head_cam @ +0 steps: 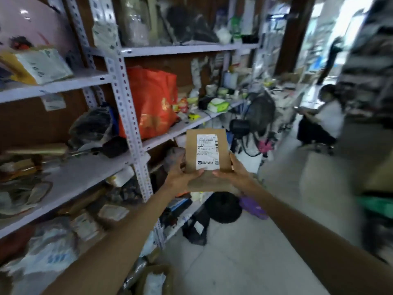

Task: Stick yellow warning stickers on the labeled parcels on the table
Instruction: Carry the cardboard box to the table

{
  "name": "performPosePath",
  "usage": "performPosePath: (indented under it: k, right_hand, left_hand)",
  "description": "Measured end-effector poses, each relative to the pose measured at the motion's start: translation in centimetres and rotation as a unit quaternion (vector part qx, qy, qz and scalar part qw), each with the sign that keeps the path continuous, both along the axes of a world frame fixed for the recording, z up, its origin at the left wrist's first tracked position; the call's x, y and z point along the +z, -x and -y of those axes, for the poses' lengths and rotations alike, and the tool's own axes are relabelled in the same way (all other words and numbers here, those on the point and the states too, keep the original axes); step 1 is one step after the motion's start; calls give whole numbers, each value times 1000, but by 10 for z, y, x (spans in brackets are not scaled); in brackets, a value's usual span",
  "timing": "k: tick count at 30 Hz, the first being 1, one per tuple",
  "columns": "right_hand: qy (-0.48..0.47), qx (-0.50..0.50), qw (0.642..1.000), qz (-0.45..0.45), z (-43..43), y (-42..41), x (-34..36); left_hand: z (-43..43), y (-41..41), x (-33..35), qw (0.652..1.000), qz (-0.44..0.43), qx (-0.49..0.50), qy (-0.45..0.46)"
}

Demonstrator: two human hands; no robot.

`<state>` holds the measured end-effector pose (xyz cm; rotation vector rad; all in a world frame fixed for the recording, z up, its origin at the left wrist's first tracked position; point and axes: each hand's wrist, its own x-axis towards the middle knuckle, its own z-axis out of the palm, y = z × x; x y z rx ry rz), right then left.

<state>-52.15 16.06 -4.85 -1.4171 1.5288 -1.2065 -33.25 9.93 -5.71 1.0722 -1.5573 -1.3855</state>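
Parcel [207, 154] pinched at bottom corners by both hands, shelving [127, 99] left, open floor [244, 252] right

Print on the white label [207, 151] is reading too small to decipher. Both hands are covering the brown parcel [205, 158] at its lower part. Shelf [89, 173] contents are blurring, possibly bagged goods.

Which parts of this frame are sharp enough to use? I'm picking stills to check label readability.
Head view: the brown parcel and its white label, held by the left hand and right hand, are sharpest, though small print stays unreadable; the shelving bows from wide-angle distortion; the right edge smears with motion blur; the far doorway is overexposed.
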Motion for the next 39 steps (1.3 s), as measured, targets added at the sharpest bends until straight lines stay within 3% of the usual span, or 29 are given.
performPosePath:
  k: [7,13,20,28,34,39]
  right_hand:
    - [22,-257,966,31,-184,154,-16]
    - [25,-400,915,40,-337,240,-26]
    - [22,-590,806,43,-471,243,-4]
    - [49,-753,655,48,-561,202,-10]
    - [50,-812,577,70,-604,158,-13]
    - [25,-831,554,43,-633,151,-3]
  left_hand:
    - [-107,199,-1,966,29,-258,18]
    - [-218,324,2,913,20,-407,27]
    - [-334,426,4,822,39,-568,-16]
    - [-440,479,11,658,60,-750,23]
    - [-501,466,17,562,40,-824,66]
    - [-538,471,18,533,37,-843,59]
